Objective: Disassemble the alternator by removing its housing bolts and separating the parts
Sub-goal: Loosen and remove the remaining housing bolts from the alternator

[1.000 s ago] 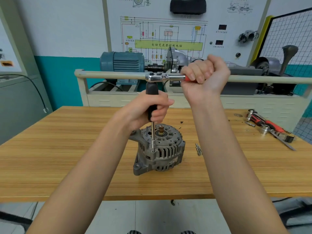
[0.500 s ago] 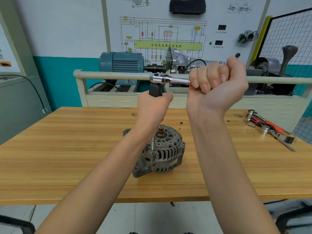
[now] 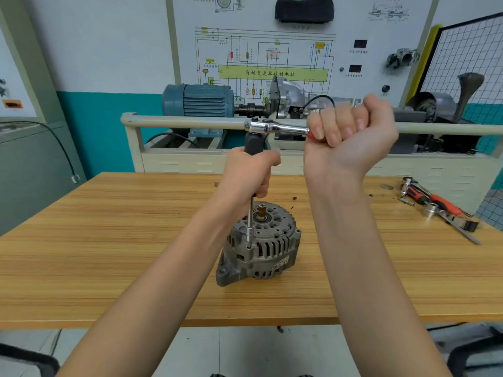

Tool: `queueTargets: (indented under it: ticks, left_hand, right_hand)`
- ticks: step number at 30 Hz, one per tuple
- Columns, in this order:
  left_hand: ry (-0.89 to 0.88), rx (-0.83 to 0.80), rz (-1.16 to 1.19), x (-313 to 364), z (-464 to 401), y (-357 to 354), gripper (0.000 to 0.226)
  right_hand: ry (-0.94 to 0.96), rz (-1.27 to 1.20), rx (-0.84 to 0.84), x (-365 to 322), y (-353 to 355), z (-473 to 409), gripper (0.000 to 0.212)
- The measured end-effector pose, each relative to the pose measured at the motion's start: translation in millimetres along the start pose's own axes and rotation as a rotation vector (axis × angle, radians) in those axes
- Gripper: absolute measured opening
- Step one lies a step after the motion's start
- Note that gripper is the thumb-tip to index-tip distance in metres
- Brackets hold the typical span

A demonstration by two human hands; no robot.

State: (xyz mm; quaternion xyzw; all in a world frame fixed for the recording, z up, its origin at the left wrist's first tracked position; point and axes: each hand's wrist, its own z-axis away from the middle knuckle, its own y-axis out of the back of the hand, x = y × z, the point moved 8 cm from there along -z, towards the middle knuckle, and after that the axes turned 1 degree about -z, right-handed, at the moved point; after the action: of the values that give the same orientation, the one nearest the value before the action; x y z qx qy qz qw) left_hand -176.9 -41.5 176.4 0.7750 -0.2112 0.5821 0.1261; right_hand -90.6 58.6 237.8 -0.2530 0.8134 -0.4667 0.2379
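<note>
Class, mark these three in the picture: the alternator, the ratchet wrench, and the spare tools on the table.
alternator [image 3: 268,247]: head view, on its vented grey housing.
ratchet wrench [image 3: 275,128]: head view, on its chrome neck.
spare tools [image 3: 435,202]: head view, on a red handle.

Count: 1 alternator [image 3: 261,240] upright on 1 wooden table [image 3: 109,254]. 2 hands in view: left hand [image 3: 249,172], right hand [image 3: 351,137]. 1 chrome ratchet [image 3: 275,128] on 1 black-handled extension driver [image 3: 253,144]. 1 pile of loose tools [image 3: 438,206] at the table's right edge; can't split it into a firm number. 1 blue electric motor [image 3: 198,100] behind. 2 red digital displays [image 3: 360,44] on the wall panel.
</note>
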Motion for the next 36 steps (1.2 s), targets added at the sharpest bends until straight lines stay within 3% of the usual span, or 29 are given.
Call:
queueTargets:
  ticks: [4,11,14,21,23,27,29,32,36]
  left_hand:
    - [-0.008,0.022,-0.015,-0.5,0.6,0.5,0.04]
    - [0.021,-0.357,-0.018,3.2,6.3,-13.9,0.052]
    - [0.049,-0.277,-0.024,0.1,3.1,-11.6,0.054]
    - [0.023,-0.073,-0.051,-2.4,2.2,-6.1,0.047]
    - [0.009,-0.11,-0.044,-0.4,3.4,-5.6,0.047]
    - [-0.022,-0.298,-0.056,7.3,8.2,-9.3,0.048]
    - [0.004,-0.314,-0.048,5.8,6.8,-11.8,0.052]
    - [0.052,-0.21,-0.015,-1.1,0.0,-9.6,0.056]
    - [0.051,-0.027,-0.031,-6.1,-3.7,-3.9,0.042]
  right_hand:
    - [0.089,0.078,-0.051,-5.1,-11.1,10.0,0.056]
    - [-0.346,-0.167,0.094,24.4,11.0,-28.6,0.053]
    - [-0.293,-0.173,0.102,21.6,14.1,-26.6,0.054]
    - [0.16,0.085,-0.073,-9.8,-10.8,17.1,0.058]
    - [0.112,0.082,-0.074,-7.9,-12.7,10.6,0.056]
    - [-0.21,-0.056,0.04,9.7,4.3,-23.3,0.052]
    - [-0.319,-0.126,0.096,21.2,12.0,-31.1,0.05]
    - [-0.283,-0.145,0.127,22.1,17.5,-32.1,0.049]
    - [-0.03,-0.005,0.04,1.2,5.7,-11.5,0.054]
